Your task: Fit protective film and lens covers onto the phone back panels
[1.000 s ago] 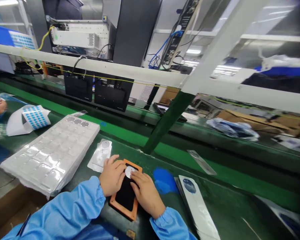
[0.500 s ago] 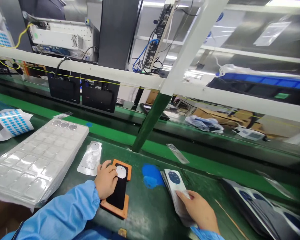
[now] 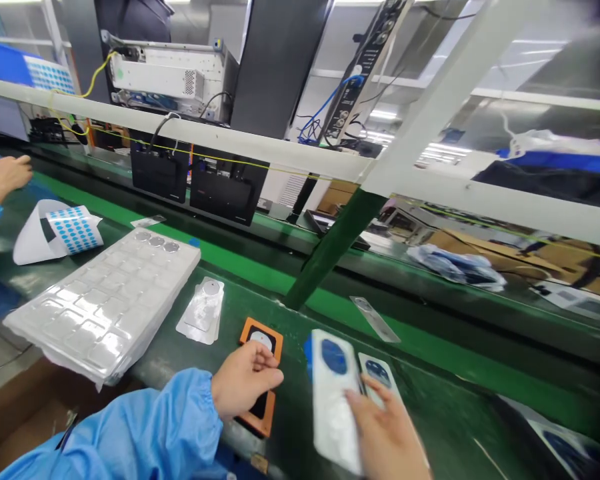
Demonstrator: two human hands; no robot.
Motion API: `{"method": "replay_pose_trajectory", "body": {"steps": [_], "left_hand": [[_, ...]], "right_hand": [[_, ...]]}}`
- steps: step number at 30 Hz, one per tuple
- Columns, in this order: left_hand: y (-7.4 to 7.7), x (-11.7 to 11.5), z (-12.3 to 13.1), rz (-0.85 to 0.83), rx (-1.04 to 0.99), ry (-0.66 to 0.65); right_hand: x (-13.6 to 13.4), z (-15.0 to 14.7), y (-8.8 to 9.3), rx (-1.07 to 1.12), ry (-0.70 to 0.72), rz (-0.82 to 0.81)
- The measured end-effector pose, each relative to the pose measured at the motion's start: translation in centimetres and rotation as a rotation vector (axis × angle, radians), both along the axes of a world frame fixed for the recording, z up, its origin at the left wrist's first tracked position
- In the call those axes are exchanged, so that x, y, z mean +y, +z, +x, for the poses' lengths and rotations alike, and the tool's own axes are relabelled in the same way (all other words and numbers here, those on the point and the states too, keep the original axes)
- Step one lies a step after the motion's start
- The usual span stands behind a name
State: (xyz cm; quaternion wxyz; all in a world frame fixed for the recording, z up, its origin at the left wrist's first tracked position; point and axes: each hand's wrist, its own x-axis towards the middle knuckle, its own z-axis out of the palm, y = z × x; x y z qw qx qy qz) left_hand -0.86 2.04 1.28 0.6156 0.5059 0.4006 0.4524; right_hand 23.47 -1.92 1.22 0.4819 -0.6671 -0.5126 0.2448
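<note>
My right hand (image 3: 390, 430) grips a white phone back cover (image 3: 334, 403) by its right edge, with thumb and fingers on either side. The cover carries a blue camera area near its top and stands tilted above the bench. Behind my fingers lies another white back cover (image 3: 378, 371), partly hidden. My left hand (image 3: 245, 381) hovers over an orange-cornered fixture (image 3: 276, 343) with a black bed, its fingers loosely bent, the thumb apart and nothing held. A pale disc (image 3: 261, 339) shows at the fixture's top; the middle is covered by my hand.
Left are a clear plastic tray (image 3: 105, 300), clear film sheets (image 3: 203, 310) and a curled sheet of blue stickers (image 3: 75, 230). Dark-sleeved covers (image 3: 565, 443) lie far right. A slanted green post (image 3: 330, 247) rises behind the bench. A co-worker's hand (image 3: 10, 175) shows far left.
My right hand has lifted one back cover off the stack and moved it left. My left hand has drawn off the disc in the fixture. The view has swung left; a co-worker's hand appears.
</note>
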Motion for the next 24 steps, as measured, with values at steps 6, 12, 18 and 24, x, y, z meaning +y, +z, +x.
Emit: {"method": "replay_pose_trajectory", "body": {"steps": [6,12,18,24], "left_hand": [[-0.7,-0.8,-2.0,-0.135,-0.102,-0.010],[-0.7,-2.3,-5.3,-0.093,-0.063,-0.026],[-1.0,-2.6,-5.8,-0.012,0.169,-0.020],[-2.3,-2.4,-5.3,0.028,0.226,-0.046]], "right_hand": [[-1.7,-11.1,-1.4,-0.234,0.246,0.247],[0.4,-12.2,-0.1,-0.683,0.504,0.415],[0.3,-12.9,0.5,-0.739,0.592,0.342],[0.4,-12.4,0.6,-0.809,0.614,0.375]]}}
